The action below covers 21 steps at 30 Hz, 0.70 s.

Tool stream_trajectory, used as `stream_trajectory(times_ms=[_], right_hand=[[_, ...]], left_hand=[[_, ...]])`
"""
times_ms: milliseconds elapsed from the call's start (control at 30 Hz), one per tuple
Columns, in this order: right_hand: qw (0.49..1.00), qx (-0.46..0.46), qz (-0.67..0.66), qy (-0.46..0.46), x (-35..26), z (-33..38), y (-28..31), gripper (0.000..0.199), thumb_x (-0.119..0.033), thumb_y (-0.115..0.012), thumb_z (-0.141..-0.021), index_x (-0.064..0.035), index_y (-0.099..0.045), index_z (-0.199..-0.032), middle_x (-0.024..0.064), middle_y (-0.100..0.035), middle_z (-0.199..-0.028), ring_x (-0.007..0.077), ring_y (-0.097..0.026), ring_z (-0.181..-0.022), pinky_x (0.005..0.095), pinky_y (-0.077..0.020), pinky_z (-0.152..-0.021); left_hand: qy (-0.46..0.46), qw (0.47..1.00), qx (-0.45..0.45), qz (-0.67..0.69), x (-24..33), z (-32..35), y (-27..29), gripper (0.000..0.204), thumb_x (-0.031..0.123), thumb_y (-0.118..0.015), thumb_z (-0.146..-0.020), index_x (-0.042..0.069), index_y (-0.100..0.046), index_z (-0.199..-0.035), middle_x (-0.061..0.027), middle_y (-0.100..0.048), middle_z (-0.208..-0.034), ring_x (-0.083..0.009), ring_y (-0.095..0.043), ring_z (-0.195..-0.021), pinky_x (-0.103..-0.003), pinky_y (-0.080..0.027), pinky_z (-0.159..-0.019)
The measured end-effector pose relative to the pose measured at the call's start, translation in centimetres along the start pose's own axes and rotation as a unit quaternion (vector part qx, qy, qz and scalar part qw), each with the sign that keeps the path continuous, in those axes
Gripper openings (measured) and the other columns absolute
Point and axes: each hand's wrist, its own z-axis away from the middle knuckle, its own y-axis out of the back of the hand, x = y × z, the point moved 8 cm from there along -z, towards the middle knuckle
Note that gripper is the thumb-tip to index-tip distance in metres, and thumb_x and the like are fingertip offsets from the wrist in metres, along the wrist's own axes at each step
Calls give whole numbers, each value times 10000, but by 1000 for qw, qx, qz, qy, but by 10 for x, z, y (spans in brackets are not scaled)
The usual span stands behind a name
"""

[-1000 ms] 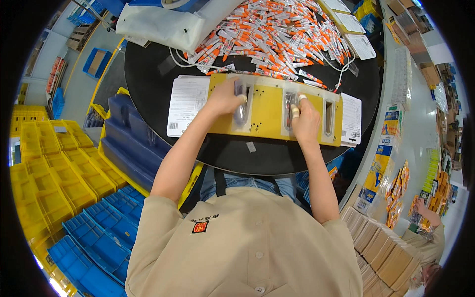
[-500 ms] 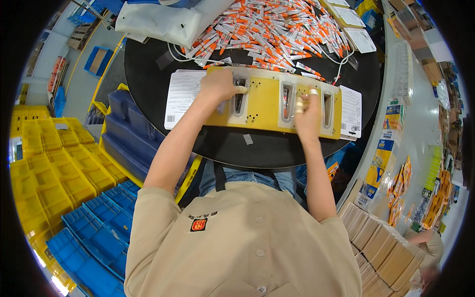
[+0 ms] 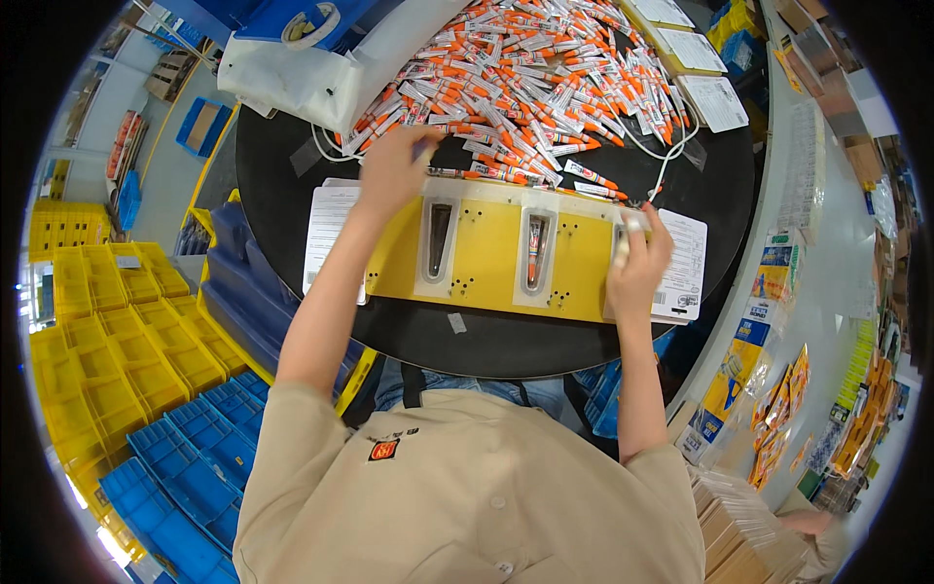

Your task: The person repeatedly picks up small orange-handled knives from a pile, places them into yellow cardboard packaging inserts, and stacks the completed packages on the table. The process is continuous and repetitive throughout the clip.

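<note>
A long yellow board (image 3: 486, 255) with clear plastic pockets lies across the round black table. Its left pocket (image 3: 440, 243) shows dark inside. The middle pocket (image 3: 534, 255) holds a small white tube with an orange cap. My left hand (image 3: 394, 167) is past the board's back left edge, at the near edge of a heap of similar tubes (image 3: 525, 78); its fingertips are too blurred to read. At the board's right end, my right hand (image 3: 637, 265) has its fingers bent and apart, with pale bands round some of them. It covers most of the right pocket.
Printed white cards (image 3: 326, 226) stick out beyond the board's left end, and more cards (image 3: 686, 258) lie at its right. A white cord (image 3: 671, 151) borders the heap. Yellow crates (image 3: 122, 321) and blue crates (image 3: 195, 453) stand at left; cardboard stacks (image 3: 730, 526) are at lower right.
My left hand has left the board's left pocket and moved back toward the heap. My right hand has shifted from beside the middle pocket to the right pocket. The view has tilted.
</note>
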Motion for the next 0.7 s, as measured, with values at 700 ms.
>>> stream_trajectory(times_ms=[700], right_hand=[[955, -82, -19, 284, -81, 29, -34, 243, -33, -614, -775, -81, -682, -1004, 59, -676, -1056, 270, -586, -1063, 412, -435, -943]], left_hand=[[68, 945, -287, -140, 2, 90, -22, 318, 305, -696, -778, 60, -560, -930, -146, -651, -792, -339, -625, -766, -439, -474, -652]])
